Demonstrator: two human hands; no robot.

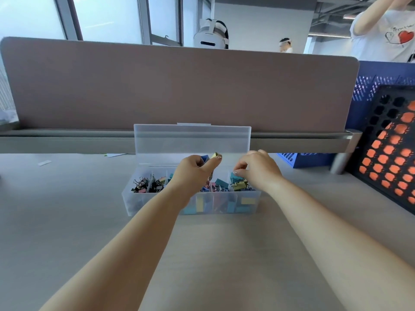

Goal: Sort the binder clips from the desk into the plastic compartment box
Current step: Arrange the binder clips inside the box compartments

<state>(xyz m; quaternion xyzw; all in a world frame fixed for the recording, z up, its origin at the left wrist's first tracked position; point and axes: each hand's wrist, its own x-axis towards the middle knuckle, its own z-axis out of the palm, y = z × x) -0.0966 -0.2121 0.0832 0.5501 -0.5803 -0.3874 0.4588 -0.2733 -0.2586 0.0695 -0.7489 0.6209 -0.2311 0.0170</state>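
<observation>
Binder clips are shown heaped in the open plastic compartment box on the desk; being light, stiff and smooth-sided, each is judged best pinched across its painted body. Blue and gold clips are gripped in the curled left hand, and a teal clip is pinched by the right hand over the right-end compartment

Lighting: bright, even daylight from the windows at upper left, panes blown out near white.
Shadows: faint, soft-edged on the counter.
Distortion: wide-angle bowing of the partition toward the edges.
Sharpness: slightly soft overall; the plastic compartment box lid looks hazy; background figures are indistinct.
</observation>
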